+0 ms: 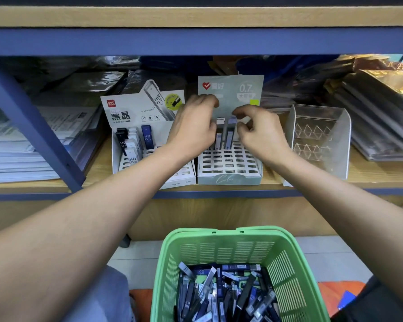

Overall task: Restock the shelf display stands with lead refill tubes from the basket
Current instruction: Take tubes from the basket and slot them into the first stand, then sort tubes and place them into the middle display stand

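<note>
Seating tubes point(221, 133) in the middle stand point(229, 163), I'm pinching with my curled left hand point(193, 126) and right hand point(261, 131); light, stiff, slippery plastic, best gripped at the cap.

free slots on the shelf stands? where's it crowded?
Free: front grid rows of the 0.7 stand, below both hands; the clear stand to its right looks empty. Crowded: 0.7 stand's back row, where left hand and right hand work tubes.
</note>
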The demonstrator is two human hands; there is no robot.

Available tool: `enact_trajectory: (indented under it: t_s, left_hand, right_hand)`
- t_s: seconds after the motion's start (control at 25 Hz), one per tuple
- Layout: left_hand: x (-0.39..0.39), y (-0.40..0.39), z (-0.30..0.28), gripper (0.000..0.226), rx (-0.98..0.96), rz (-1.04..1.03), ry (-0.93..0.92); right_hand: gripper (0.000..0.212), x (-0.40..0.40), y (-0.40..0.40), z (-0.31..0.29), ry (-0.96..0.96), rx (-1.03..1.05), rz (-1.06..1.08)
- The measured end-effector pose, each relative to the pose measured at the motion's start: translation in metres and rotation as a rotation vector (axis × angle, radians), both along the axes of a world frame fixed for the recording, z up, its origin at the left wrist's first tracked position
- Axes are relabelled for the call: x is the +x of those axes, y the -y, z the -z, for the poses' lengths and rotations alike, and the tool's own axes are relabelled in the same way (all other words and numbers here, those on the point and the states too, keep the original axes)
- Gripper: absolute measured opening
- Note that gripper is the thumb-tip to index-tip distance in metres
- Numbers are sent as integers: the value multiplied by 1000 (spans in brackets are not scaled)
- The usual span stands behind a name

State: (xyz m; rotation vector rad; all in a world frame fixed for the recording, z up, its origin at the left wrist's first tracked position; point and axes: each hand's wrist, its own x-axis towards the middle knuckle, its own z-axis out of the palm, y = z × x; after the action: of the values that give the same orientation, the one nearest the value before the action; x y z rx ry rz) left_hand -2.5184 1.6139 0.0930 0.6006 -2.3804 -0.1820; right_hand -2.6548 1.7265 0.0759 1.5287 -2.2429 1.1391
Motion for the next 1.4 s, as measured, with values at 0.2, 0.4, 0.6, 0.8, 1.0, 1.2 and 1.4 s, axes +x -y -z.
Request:
enact_trajectory:
  t_s: [0.2,0.4,0.6,0.8,1.0,1.2,1.4]
  left_hand:
    - [46,-31,22,27,-146,42,140]
    - [75,-56,66,24,-37,199,475]
    - [58,-52,67,22,-183,100,403]
    - [41,-41,69,20,-171,36,449]
    - [46,-46,68,23,-219,76,382]
    - [75,-89,103,19,-281,215,276]
    - [94,-139,200,48,332,48,832]
  right_hand:
    - [38,28,-40,21,-129,27,114]
    - [16,59,-81,59,-151,298,-85]
    - [18,52,-80,71,-370,399,70]
    - [36,40,-68,64,-378,488,116]
    - [22,47,-75,64,-428,397,115]
    - [20,87,-92,103,-319,473,1]
    - [22,110,-115,206,63,1084,-140]
